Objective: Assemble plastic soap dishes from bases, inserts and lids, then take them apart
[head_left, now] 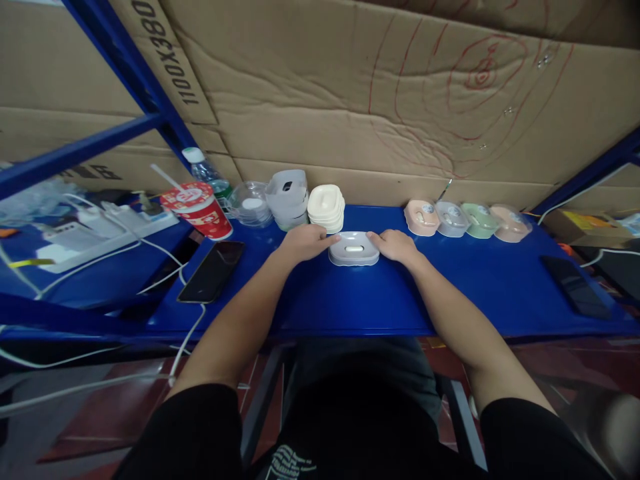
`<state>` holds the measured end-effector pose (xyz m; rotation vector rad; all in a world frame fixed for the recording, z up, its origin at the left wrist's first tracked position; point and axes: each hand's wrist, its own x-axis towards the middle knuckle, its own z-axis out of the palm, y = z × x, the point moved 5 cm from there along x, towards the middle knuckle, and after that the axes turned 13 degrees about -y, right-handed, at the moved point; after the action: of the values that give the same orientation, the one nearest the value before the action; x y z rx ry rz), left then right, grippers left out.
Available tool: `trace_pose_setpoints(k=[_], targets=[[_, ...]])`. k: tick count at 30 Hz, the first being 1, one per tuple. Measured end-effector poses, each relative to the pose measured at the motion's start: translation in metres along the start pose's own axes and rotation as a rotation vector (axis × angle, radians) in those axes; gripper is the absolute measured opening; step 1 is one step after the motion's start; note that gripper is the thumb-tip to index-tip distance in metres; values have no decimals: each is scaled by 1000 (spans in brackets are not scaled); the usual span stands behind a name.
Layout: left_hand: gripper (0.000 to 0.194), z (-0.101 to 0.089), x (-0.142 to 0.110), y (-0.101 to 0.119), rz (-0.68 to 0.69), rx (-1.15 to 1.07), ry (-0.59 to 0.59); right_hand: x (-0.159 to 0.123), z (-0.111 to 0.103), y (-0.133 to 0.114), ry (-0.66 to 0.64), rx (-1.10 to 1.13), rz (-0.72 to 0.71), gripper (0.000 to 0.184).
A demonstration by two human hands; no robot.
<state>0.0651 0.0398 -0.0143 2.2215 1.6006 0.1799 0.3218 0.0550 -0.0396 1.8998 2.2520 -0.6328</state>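
A pale grey plastic tray (354,257) with rounded corners and a small light oval in its middle lies in front of me on the blue table. My left hand (306,244) grips its left edge, the thumb lying along the rim. At the right edge my right hand (396,247) has hold of it too, thumb on the rim and fingers curled. Just behind the tray, close to my left fingers, stands a stack of cream plastic pieces (326,208). Beside that stack are nested translucent white containers (287,199) and clear round bowls (251,204).
Several small lidded boxes in pink, grey and green (480,221) line the back right. A red cup with a straw (207,217), a bottle (206,170) and a phone (213,270) are at left. Another dark phone (575,285) lies right. Cardboard (320,100) walls the back.
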Motion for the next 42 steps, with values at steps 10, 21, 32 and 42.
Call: trace_pose_setpoints(k=[10, 21, 32, 42], targets=[[24, -79, -42, -92, -427, -22, 611, -2, -1, 0, -3, 13, -44, 87], [15, -74, -38, -103, -483, -86, 625, -2, -1, 0, -32, 12, -43, 83], [27, -77, -56, -63, 156, -415, 1195, -12, -21, 10, 183, 204, -116, 71], [39, -4, -9, 24, 445, -827, 391, -42, -39, -12, 403, 590, -552, 71]])
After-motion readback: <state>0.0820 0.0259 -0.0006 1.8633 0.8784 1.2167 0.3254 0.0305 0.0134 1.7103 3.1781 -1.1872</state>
